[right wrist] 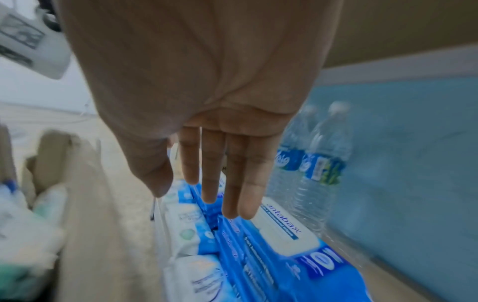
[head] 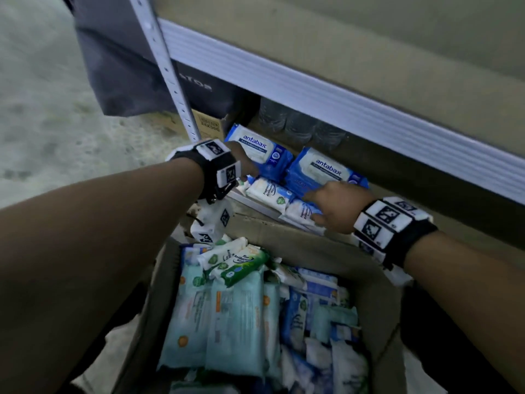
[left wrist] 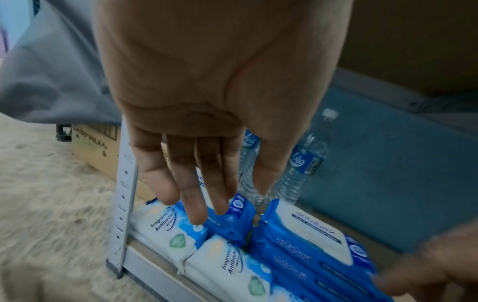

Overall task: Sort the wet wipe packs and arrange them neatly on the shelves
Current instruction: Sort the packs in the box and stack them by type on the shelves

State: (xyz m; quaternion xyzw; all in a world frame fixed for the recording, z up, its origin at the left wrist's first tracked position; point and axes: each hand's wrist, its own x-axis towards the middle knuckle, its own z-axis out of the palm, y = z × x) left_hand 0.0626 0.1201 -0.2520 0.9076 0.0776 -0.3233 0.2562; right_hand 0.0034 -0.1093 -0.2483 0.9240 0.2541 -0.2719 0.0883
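Note:
Two stacks of blue Antabax wipe packs [head: 262, 150] [head: 324, 169] lie on the low shelf [head: 255, 204]. A row of white fragrance-free packs [head: 270, 191] lies in front of them. My left hand [head: 245, 166] reaches to the left blue stack [left wrist: 232, 220], its fingers [left wrist: 196, 212] straight over that stack and a white pack [left wrist: 165, 228], holding nothing. My right hand [head: 332, 206] is at the front of the right blue stack [right wrist: 284, 235], its fingers [right wrist: 232, 204] straight and empty. In the left wrist view the right hand [left wrist: 426, 265] is a blur.
A cardboard box [head: 326, 257] full of mixed wipe packs [head: 235, 314] stands below my arms. Water bottles [right wrist: 318, 163] stand behind the blue packs. A shelf post [head: 170, 75], a grey bag [head: 122, 66] and a carton [left wrist: 95, 147] are at the left. An upper shelf edge [head: 312, 95] overhangs.

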